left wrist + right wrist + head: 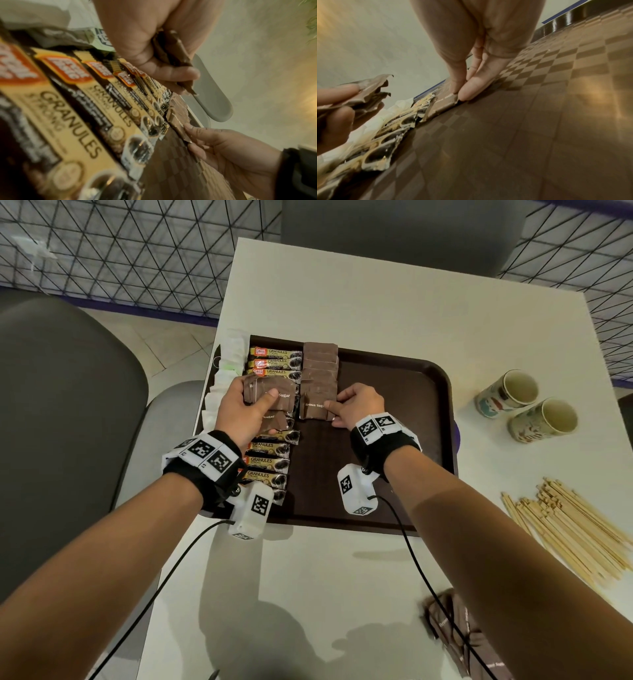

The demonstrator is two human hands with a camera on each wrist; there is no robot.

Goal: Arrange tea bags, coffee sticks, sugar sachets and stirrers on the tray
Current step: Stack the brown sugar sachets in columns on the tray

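**Laying the next sugar sachet into its row**

Your right hand [356,404] is pinching the edge of one flat brown paper sugar sachet [313,405] between thumb and fingertips [467,92], and is pressing it down on the dark brown plastic tray [394,405], at the near end of the overlapping sachet row [320,364]. Your left hand [245,405] is gripping a small stack of the same brown sachets [270,393], thumb on top, and is holding it above the column of yellow-and-black coffee sticks [270,463]. White tea bags [219,385] are lying along the left rim of the tray, partly over it.

What could go wrong, I think: the stack is loose, so a sachet could slip out onto the coffee sticks and disturb them. Also, if you are pushing the laid sachet too hard, the row behind it could shift.

The right wrist view is showing the pinch touching the tray floor; the head view does not. Only the head view is showing the pale wooden stirrers [568,529], more brown sachets [459,638] and two paper cups [527,405], all on the white table [342,302], off the tray.
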